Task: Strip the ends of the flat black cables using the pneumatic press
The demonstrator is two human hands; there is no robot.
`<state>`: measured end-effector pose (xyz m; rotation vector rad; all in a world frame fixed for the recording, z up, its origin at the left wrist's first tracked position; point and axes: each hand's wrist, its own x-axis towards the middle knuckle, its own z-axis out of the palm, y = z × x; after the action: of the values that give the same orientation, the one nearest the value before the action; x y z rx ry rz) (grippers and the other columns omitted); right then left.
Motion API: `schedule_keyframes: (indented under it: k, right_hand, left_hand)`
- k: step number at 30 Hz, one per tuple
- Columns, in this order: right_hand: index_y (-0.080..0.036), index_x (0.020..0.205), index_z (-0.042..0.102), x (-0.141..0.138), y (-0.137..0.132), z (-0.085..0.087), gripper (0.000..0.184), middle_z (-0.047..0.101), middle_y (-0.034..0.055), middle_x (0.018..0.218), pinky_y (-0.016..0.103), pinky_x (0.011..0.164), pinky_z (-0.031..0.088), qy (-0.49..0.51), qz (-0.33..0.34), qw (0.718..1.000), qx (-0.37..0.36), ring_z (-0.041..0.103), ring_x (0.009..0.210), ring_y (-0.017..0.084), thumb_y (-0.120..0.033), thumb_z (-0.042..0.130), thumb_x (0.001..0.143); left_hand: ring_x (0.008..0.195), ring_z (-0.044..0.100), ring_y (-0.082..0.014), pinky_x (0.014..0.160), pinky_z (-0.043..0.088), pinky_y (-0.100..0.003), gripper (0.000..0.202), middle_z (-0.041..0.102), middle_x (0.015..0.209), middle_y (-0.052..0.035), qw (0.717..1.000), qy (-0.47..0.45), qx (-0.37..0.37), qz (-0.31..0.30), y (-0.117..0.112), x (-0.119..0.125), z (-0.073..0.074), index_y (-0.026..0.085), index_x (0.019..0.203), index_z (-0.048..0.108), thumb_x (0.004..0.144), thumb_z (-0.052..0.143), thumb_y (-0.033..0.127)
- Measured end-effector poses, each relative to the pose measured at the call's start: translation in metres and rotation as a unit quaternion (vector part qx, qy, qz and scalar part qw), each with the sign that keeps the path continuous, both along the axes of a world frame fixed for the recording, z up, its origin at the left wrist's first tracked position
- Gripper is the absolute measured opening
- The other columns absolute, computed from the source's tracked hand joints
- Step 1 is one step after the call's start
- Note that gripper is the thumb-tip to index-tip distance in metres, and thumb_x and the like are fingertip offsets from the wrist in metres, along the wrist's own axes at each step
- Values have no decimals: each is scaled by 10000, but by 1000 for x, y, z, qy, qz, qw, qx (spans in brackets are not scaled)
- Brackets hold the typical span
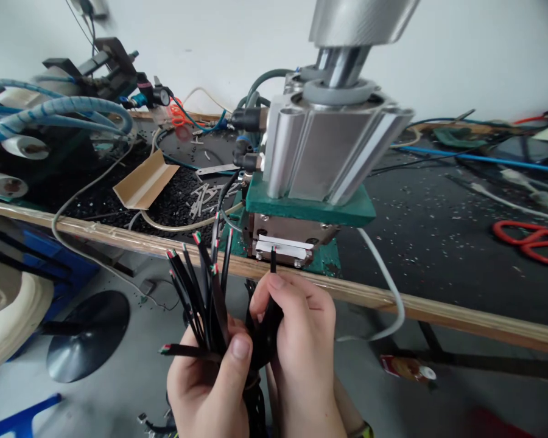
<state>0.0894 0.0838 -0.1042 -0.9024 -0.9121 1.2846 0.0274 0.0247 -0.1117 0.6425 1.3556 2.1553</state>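
A bundle of black cables (203,292), their cut ends showing red, green and white wires, fans out of my left hand (210,377). That hand is closed around them, thumb across the front. One cable end is pinched between thumb and fingers of my right hand (296,316). Its tip (273,252) points up at the white strip on the front of a pneumatic press (296,237). Whether the tip touches the strip I cannot tell. Above the strip sit a green plate (310,204) and a silver cylinder (329,146). The lower bundle is partly hidden behind my hands.
Left of the press lie a folded cardboard piece (144,182), pale offcuts (205,198) and black scraps. Red-handled scissors (532,240) rest at the right. A grey cable (386,274) hangs over the bench's wooden edge (420,310). A bottle (406,368) lies below.
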Motion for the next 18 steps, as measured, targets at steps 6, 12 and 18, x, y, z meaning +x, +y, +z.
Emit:
schedule_keyframes:
  k: [6, 12, 18]
  right_hand:
    - [-236, 515, 682, 0, 6, 4, 472, 615, -22, 522, 287, 552, 397, 8, -14, 1000, -17, 522, 527, 130, -391, 748, 955]
    - [-239, 511, 655, -1, 7, 4, 466, 606, -29, 501, 279, 540, 412, -12, -27, 999, -21, 512, 509, 128, -363, 718, 956]
    - [-239, 524, 666, -3, 7, 6, 461, 641, -23, 519, 269, 540, 438, -17, -30, 999, -18, 537, 514, 129, -351, 705, 969]
  left_hand:
    - [527, 726, -141, 544, 636, -182, 360, 767, 627, -11, 1000, 1, -7, -5, 6, 1, 5, 251, 704, 887, 717, 1131, 516]
    - [499, 702, -132, 497, 598, -164, 354, 771, 616, -13, 999, -26, -31, 1, 8, 2, 3, 267, 712, 908, 658, 1159, 512]
    - [502, 707, -134, 503, 607, -169, 377, 758, 611, -6, 999, -23, -23, 9, 11, 2, 5, 255, 688, 889, 645, 1164, 509]
